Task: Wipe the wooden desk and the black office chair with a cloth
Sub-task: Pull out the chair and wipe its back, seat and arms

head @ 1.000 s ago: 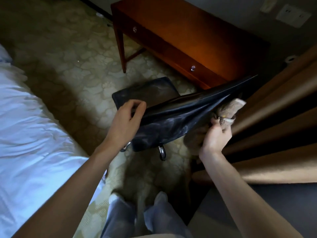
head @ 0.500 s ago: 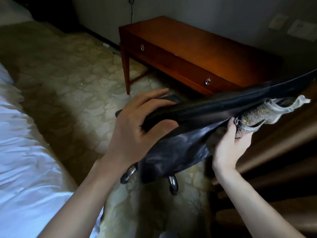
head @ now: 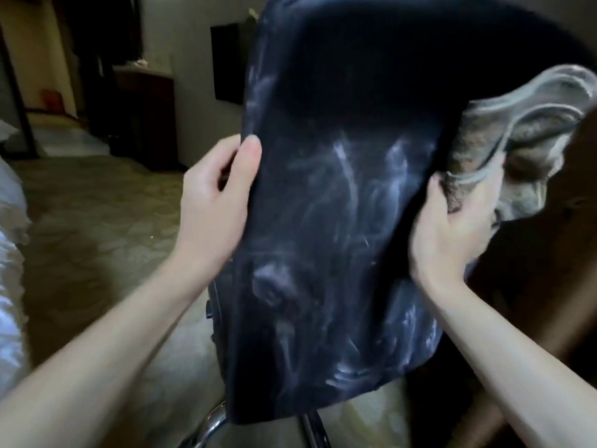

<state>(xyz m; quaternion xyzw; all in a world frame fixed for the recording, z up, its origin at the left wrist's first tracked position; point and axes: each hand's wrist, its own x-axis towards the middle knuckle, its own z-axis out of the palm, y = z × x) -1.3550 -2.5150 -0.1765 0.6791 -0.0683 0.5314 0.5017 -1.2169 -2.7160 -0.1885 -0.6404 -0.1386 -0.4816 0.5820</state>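
- White bedding (head: 9, 253) crowds the far left edge of the room, with pale patterned carpet (head: 97, 221) running out beside it
- A dark cabinet (head: 142, 118) stands against the back wall, with a small red item to its left, too blurred for any lettering to be read
- A dark panel (head: 227, 59) hangs on the wall just left of the chair
- The person's left hand (head: 213, 202) grips the left edge of the black office chair (head: 339, 205), thumb laid over the near face and the other fingers wrapped out of sight behind it
- The chair's backrest fills the middle of the view, held between the two hands, its black surface streaked with pale, swirling smears
- A chrome leg (head: 210, 425) of the chair base shows below the backrest, over the carpet
- The right hand (head: 452, 234) clutches the cloth (head: 504, 140), fingers curled into the bunched fabric and pressing it against the backrest's right edge
- The grey-brown cloth fans up and to the right from the fist, its pale hem blurred
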